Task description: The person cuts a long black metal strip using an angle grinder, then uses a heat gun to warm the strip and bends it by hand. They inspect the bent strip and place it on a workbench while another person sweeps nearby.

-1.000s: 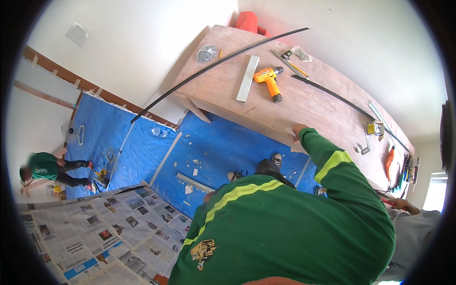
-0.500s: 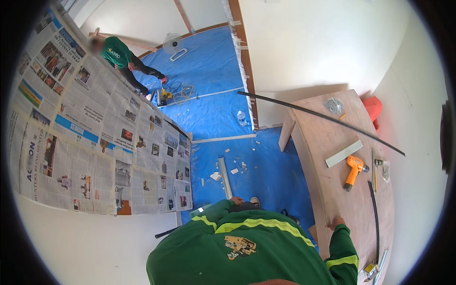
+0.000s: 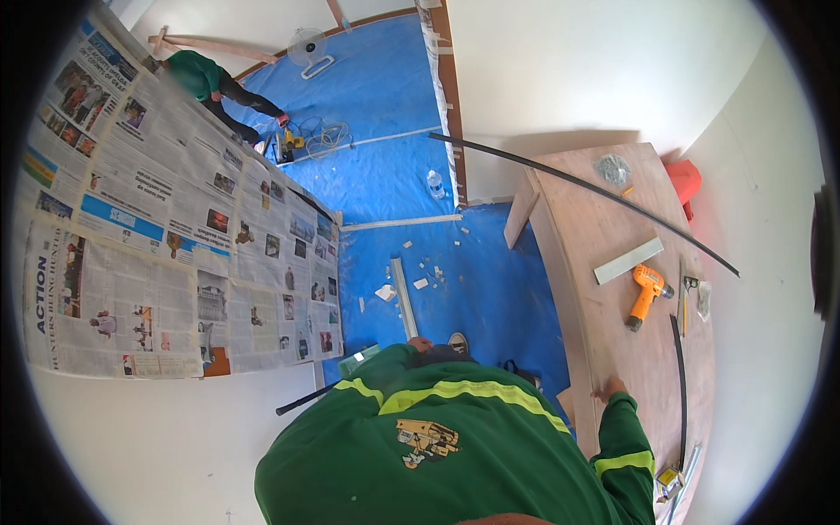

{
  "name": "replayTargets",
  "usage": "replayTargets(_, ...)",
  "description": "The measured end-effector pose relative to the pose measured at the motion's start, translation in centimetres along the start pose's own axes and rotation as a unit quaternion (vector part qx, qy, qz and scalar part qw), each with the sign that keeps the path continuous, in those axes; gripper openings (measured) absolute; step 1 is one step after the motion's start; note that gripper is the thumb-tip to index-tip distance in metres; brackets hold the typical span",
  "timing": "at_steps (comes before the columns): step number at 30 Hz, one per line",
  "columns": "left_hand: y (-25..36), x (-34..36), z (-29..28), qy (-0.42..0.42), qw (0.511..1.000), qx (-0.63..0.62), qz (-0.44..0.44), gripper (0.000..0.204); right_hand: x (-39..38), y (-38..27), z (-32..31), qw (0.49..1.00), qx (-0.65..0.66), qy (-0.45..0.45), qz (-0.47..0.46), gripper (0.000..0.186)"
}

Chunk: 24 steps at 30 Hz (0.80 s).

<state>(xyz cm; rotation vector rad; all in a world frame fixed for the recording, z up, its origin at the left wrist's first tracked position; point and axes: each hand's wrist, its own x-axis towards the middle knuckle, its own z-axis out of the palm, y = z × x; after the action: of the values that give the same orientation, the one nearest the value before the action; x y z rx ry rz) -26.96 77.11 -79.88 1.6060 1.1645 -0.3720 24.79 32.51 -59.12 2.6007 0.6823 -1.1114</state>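
My left hand [image 3: 421, 344], partly hidden by my sleeve, is beside the near end of a long pale metal strip [image 3: 402, 293] on the floor sheet. Whether its fingers grip the strip does not show. Resting on the near-left edge of the wooden table [image 3: 577, 262] is my right hand [image 3: 612, 387], fingers out and nothing in them. An orange cordless drill [image 3: 645, 296] and a flat pale strip [image 3: 628, 261] lie farther up the tabletop. By my left side are a dark rod [image 3: 302, 402] and a translucent greenish piece [image 3: 359, 360].
Blue sheeting [image 3: 499, 297] with scattered scraps covers the floor. A long black strip [image 3: 595, 190] crosses the table and overhangs both sides. Newspaper sheets [image 3: 175, 236] cover the surface at left. Beyond, a bent-over co-worker [image 3: 197, 79] handles a yellow tool [image 3: 290, 142] near a fan [image 3: 308, 48].
The whole view has shifted, so everything sits slightly higher and more to the left. Both my hands keep their places. The co-worker bends lower over the yellow tool.
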Motion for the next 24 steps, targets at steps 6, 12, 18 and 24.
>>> replayTargets(6,-0.3,0.2,-0.4,0.017,1.000,0.007,0.013,0.042,0.5,0.0,0.2,1.000,-0.012,-0.013,0.022,0.083)
replayTargets(12,-0.3,0.3,-0.4,-0.007,1.000,0.000,-0.008,0.044,0.4,0.1,0.1,1.000,-0.008,-0.004,0.012,0.084)
replayTargets(18,1.1,0.8,0.8,-0.034,0.997,0.068,-0.018,0.047,0.1,0.2,0.5,1.000,0.008,0.003,0.008,0.077)
replayTargets(24,4.9,3.0,1.1,-0.058,0.988,0.127,0.065,0.048,0.5,0.8,1.3,1.000,0.011,0.020,-0.019,0.074)
